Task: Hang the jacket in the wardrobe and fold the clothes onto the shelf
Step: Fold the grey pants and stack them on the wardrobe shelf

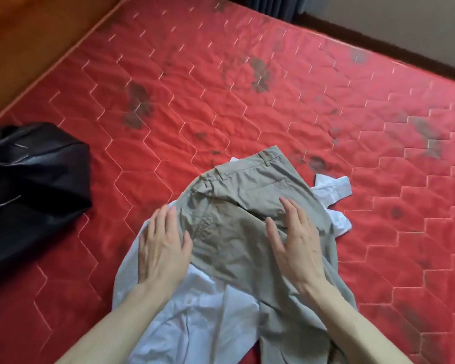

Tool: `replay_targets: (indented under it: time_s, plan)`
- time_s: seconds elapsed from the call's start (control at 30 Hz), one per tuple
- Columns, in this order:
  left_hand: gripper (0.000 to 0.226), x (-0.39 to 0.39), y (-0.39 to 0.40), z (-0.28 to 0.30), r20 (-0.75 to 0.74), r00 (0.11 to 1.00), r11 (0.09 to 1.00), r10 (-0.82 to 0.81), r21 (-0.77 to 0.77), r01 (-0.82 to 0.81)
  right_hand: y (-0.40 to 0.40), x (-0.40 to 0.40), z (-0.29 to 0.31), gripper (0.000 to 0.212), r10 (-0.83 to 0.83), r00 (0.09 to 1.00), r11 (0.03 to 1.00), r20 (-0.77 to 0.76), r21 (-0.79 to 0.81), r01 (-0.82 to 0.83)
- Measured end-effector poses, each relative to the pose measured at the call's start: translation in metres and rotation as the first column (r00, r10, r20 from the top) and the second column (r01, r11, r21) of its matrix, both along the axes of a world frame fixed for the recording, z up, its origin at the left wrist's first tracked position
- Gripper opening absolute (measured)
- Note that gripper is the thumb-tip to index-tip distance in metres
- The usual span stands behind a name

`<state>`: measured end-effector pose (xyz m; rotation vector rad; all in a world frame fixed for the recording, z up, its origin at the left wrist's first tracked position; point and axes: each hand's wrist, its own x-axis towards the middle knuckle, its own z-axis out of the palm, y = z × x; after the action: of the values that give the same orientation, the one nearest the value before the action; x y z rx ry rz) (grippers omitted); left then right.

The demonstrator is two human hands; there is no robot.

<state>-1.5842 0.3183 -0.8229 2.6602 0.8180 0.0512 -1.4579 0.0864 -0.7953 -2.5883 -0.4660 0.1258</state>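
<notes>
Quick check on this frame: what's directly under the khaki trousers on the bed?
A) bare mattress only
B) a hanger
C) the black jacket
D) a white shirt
D: the white shirt shows out from under the khaki trousers on both sides, while the black jacket lies apart at the left edge of the red mattress. Both hands, left hand and right hand, rest flat and open on the clothes.

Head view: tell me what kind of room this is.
Probably a bedroom. A bare red quilted mattress fills the view, with khaki trousers, a white shirt and a black jacket lying on it, and dark curtains hang at the far edge.
</notes>
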Motion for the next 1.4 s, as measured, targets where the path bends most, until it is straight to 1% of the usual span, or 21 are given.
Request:
replay_targets:
  time_s: [0.07, 0.1, 0.2, 0.27, 0.33, 0.4, 0.47, 0.5, 0.53, 0.57, 0.6, 0.63, 0.7, 0.73, 0.87, 0.93, 1.0, 1.17, 1.27, 1.33, 1.4]
  plan:
    - [0.066, 0.005, 0.011, -0.012, -0.092, 0.991, 0.995, 0.099, -0.015, -0.101, 0.01, 0.018, -0.019, 0.056, -0.071, 0.996, 0.995, -0.061, 0.067, 0.075]
    - [0.064, 0.007, 0.015, -0.017, -0.118, 0.984, 0.991, 0.132, -0.02, -0.136, 0.015, 0.029, -0.025, 0.056, -0.104, 0.99, 0.99, -0.095, 0.09, 0.112]
    - [0.042, 0.011, 0.024, -0.02, -0.108, 0.986, 0.992, 0.124, 0.012, -0.123, 0.028, 0.068, -0.036, 0.062, -0.173, 0.968, 0.977, -0.179, 0.09, 0.192]
    - [0.03, 0.012, 0.028, -0.017, -0.056, 0.996, 0.997, 0.07, 0.044, -0.068, 0.036, 0.096, -0.043, 0.068, -0.153, 0.969, 0.987, -0.194, 0.025, 0.161]
    - [0.029, 0.012, 0.03, -0.013, 0.014, 1.0, 0.998, 0.002, 0.064, -0.003, 0.043, 0.123, -0.05, 0.079, -0.117, 0.974, 0.99, -0.194, -0.098, 0.099]
    - [0.034, 0.011, 0.029, -0.009, 0.102, 0.994, 1.0, -0.027, 0.009, 0.026, 0.049, 0.144, -0.052, 0.092, -0.118, 0.964, 0.976, -0.24, -0.208, 0.068]
    - [0.037, 0.009, 0.026, -0.003, 0.182, 0.983, 0.997, -0.022, -0.073, 0.036, 0.054, 0.16, -0.055, 0.1, -0.187, 0.94, 0.955, -0.285, -0.277, 0.106]
    - [0.036, 0.009, 0.025, 0.002, 0.215, 0.976, 0.996, -0.016, -0.088, 0.036, 0.055, 0.165, -0.056, 0.097, -0.213, 0.939, 0.943, -0.269, -0.307, 0.126]
    - [0.033, 0.008, 0.024, 0.007, 0.236, 0.971, 0.995, -0.021, -0.086, 0.043, 0.055, 0.169, -0.055, 0.087, -0.228, 0.937, 0.942, -0.265, -0.304, 0.143]
    - [0.028, 0.007, 0.023, 0.012, 0.246, 0.969, 0.994, -0.034, -0.096, 0.06, 0.055, 0.17, -0.054, 0.065, -0.23, 0.937, 0.954, -0.262, -0.253, 0.163]
    - [0.022, 0.007, 0.022, 0.016, 0.247, 0.968, 0.989, -0.043, -0.126, 0.076, 0.054, 0.171, -0.053, 0.035, -0.216, 0.936, 0.97, -0.278, -0.171, 0.174]
    - [0.017, 0.007, 0.021, 0.02, 0.24, 0.97, 0.982, -0.042, -0.169, 0.085, 0.051, 0.17, -0.053, 0.014, -0.186, 0.936, 0.982, -0.297, -0.09, 0.167]
    - [0.011, 0.005, 0.017, 0.027, 0.233, 0.972, 0.97, -0.024, -0.231, 0.079, 0.043, 0.168, -0.047, 0.031, -0.119, 0.957, 0.992, -0.263, -0.001, 0.123]
    - [0.01, 0.005, 0.015, 0.032, 0.235, 0.972, 0.967, -0.016, -0.242, 0.074, 0.038, 0.165, -0.039, 0.033, -0.106, 0.964, 0.992, -0.244, 0.041, 0.119]
    - [0.013, -0.003, 0.012, 0.054, 0.239, 0.966, 0.937, 0.102, -0.349, -0.012, 0.003, 0.138, 0.013, 0.02, -0.059, 0.965, 0.97, -0.256, 0.212, 0.116]
    - [0.018, -0.008, 0.009, 0.073, 0.246, 0.952, 0.898, 0.18, -0.436, -0.057, -0.026, 0.119, 0.053, 0.025, -0.031, 0.967, 0.955, -0.253, 0.279, 0.103]
    - [0.027, -0.013, 0.006, 0.096, 0.209, 0.926, 0.827, 0.315, -0.539, -0.16, -0.06, 0.098, 0.102, 0.028, 0.003, 0.96, 0.95, -0.28, 0.301, 0.085]
    - [0.052, -0.018, -0.017, 0.177, 0.073, 0.837, 0.597, 0.542, -0.735, -0.322, -0.141, 0.036, 0.245, 0.014, -0.023, 0.933, 0.946, -0.359, 0.295, 0.137]
    - [0.051, -0.016, -0.042, 0.238, -0.023, 0.833, 0.452, 0.552, -0.832, -0.323, -0.185, -0.005, 0.324, 0.03, -0.081, 0.925, 0.934, -0.371, 0.297, 0.201]
    - [0.052, -0.016, -0.065, 0.283, -0.048, 0.878, 0.373, 0.476, -0.893, -0.251, -0.215, -0.032, 0.368, 0.032, -0.113, 0.919, 0.927, -0.377, 0.293, 0.235]
    - [0.043, -0.017, -0.09, 0.33, -0.006, 0.934, 0.337, 0.357, -0.932, -0.135, -0.243, -0.055, 0.407, 0.041, -0.138, 0.919, 0.915, -0.368, 0.307, 0.261]
